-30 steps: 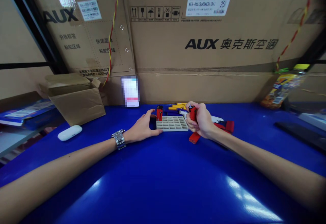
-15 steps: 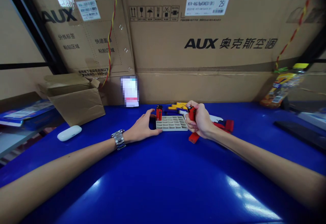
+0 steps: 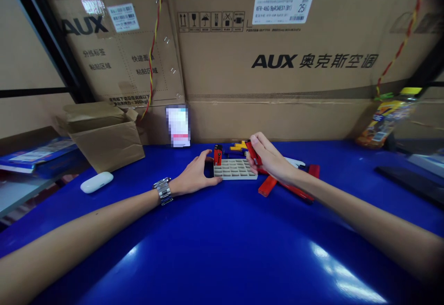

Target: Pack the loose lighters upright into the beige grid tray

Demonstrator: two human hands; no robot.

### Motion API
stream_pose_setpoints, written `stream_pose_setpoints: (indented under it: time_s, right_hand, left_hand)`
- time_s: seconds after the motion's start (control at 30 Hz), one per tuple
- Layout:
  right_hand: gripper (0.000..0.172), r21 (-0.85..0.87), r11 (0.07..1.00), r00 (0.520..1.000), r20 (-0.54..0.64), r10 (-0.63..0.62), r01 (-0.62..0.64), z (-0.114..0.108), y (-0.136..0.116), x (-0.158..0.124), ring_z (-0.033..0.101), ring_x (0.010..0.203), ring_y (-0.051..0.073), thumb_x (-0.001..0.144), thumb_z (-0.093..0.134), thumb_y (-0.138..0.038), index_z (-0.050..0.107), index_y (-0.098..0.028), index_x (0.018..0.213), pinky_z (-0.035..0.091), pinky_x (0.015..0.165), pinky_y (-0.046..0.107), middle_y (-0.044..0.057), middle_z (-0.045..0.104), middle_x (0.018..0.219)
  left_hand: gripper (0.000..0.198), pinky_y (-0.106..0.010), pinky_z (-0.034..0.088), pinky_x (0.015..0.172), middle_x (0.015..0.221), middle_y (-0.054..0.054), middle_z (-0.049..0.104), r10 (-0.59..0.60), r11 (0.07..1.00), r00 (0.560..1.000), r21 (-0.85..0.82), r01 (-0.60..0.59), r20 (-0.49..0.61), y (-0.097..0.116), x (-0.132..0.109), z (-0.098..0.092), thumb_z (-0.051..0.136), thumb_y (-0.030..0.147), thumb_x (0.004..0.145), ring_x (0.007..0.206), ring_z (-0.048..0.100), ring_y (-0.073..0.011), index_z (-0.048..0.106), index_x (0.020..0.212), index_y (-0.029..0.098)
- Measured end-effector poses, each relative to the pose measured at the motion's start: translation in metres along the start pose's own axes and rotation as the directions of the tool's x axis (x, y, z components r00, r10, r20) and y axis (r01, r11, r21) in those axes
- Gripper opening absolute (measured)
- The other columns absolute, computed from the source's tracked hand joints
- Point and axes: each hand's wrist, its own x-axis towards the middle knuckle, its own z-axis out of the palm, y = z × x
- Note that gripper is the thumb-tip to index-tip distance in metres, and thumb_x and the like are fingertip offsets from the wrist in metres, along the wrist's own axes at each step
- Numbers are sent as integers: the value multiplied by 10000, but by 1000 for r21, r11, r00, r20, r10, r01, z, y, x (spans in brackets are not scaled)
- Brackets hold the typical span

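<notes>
My left hand, with a metal watch at its wrist, grips the left end of a pale grid tray. Its thumb lies at the near corner and its fingers are behind the left side. In the tray's far left corner a red lighter stands upright. My right hand is closed round another red lighter, tilted over the tray's right end. Several more red lighters lie on the table beside and partly under my right hand. Yellow lighters and white ones lie behind.
The blue table carries a white earbud case and an open cardboard box at left. A phone leans on the large carton behind. At right are a drink bottle and a dark flat object.
My right hand has shifted slightly left and turned, tilting the red lighter over the tray. More red lighters show beneath the hand. My left hand keeps its place on the tray.
</notes>
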Motion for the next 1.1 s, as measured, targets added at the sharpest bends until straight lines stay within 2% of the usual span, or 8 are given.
stream_pose_setpoints:
  time_s: [0.1, 0.27, 0.33, 0.5, 0.63, 0.77, 0.9, 1.1]
  right_hand:
    - [251, -202, 967, 983, 127, -134, 158, -2, -4, 3, 521, 555, 119, 918, 375, -488, 380, -239, 880, 405, 501, 246, -17, 561, 684]
    - [246, -507, 773, 924, 242, -296, 381, 7, -6, 17, 501, 660, 132, 899, 450, -397, 561, -192, 824, 392, 600, 265, 21, 571, 749]
    - [246, -520, 760, 921, 226, -318, 390, 13, -3, 24, 506, 648, 134, 872, 496, -409, 599, -190, 828, 386, 592, 268, 20, 586, 734]
    - [241, -416, 855, 951, 119, -287, 310, 27, 10, 35, 552, 591, 133, 839, 545, -419, 587, -182, 839, 413, 559, 269, 16, 607, 662]
    - [186, -406, 860, 951, 115, -286, 308, 31, 13, 37, 602, 616, 147, 846, 536, -370, 573, -188, 841, 442, 586, 279, 25, 634, 664]
    - [129, -545, 768, 940, 139, -313, 336, 26, 7, 38, 580, 554, 139, 843, 523, -295, 584, -190, 800, 412, 562, 273, 9, 629, 617]
    - [135, -649, 646, 914, 245, -323, 402, 22, 0, 41, 535, 519, 120, 833, 527, -255, 618, -185, 763, 374, 553, 262, 6, 633, 612]
    - [361, -736, 525, 903, 315, -293, 428, 22, 3, 37, 404, 448, 90, 862, 511, -424, 617, -177, 621, 267, 485, 255, -1, 560, 530]
  left_hand:
    - [872, -538, 363, 998, 1250, -179, 535, -29, 999, 1000, 17, 29, -6, 0, 1, 0, 677, 423, 672, 1185, 484, -348, 248, 1377, 140]
    - [896, -530, 346, 1011, 1266, -180, 524, -49, 998, 999, 37, 49, 6, 1, 1, 0, 675, 441, 677, 1206, 458, -343, 230, 1381, 112]
    - [899, -517, 352, 1008, 1266, -177, 525, -62, 997, 998, 42, 62, 8, 2, 1, 0, 678, 437, 671, 1202, 462, -338, 232, 1379, 109]
    - [900, -502, 369, 995, 1259, -183, 528, -54, 996, 999, 67, 54, -2, 2, 1, 0, 677, 451, 668, 1193, 465, -335, 246, 1374, 96]
    - [895, -514, 382, 975, 1265, -193, 513, -46, 995, 999, 87, 47, -9, 0, 1, 0, 675, 483, 665, 1196, 462, -352, 260, 1368, 116]
    - [904, -512, 367, 997, 1262, -185, 523, -48, 997, 999, 56, 47, 5, -2, 2, 1, 672, 484, 671, 1203, 460, -350, 239, 1373, 114]
    - [899, -517, 375, 985, 1253, -169, 534, -27, 998, 1000, 48, 27, -4, -5, 2, 2, 672, 480, 669, 1192, 473, -351, 238, 1380, 143]
    - [907, -514, 386, 969, 1247, -178, 534, -37, 997, 999, 64, 37, -9, -2, 1, 1, 673, 475, 663, 1187, 472, -354, 240, 1382, 131]
